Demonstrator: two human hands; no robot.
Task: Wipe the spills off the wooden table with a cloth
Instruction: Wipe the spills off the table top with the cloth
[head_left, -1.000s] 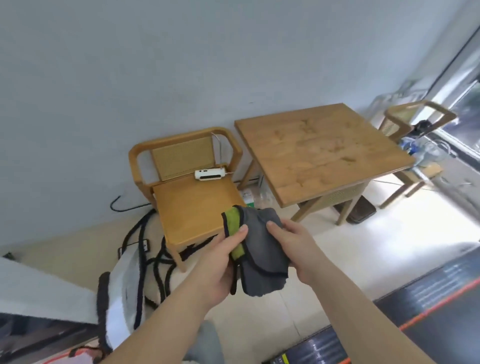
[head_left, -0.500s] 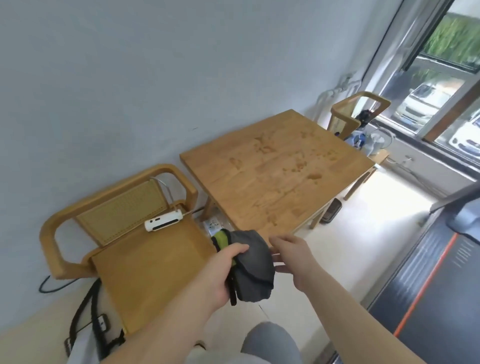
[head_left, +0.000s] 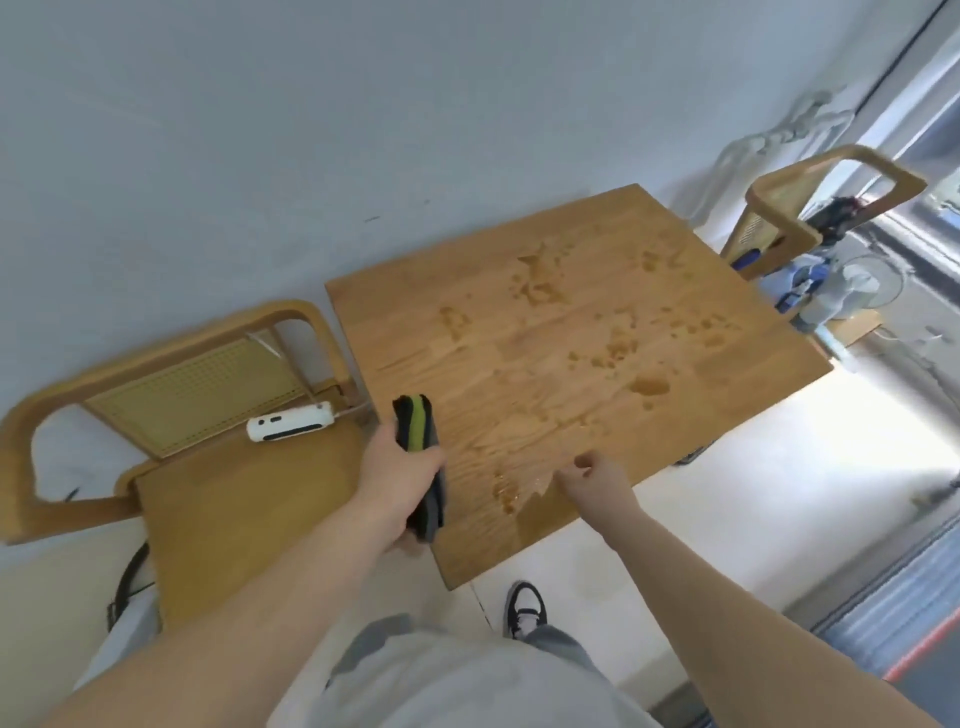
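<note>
Left hand (head_left: 397, 486) grips the folded grey-green cloth (head_left: 415, 426); right hand (head_left: 597, 480), fingers loosely curled and empty, extends over the wooden table (head_left: 415, 338).

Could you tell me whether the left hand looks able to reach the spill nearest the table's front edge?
Probably yes: the left hand grips the cloth just left of that spill, with only bare table between them; the right hand is on its far side, not blocking.

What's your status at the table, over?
Left grip holds folded cloth above near-left edge of wooden table. Right grip loose, holding nothing. Spills unwiped. Chair close beside table's left edge.
</note>
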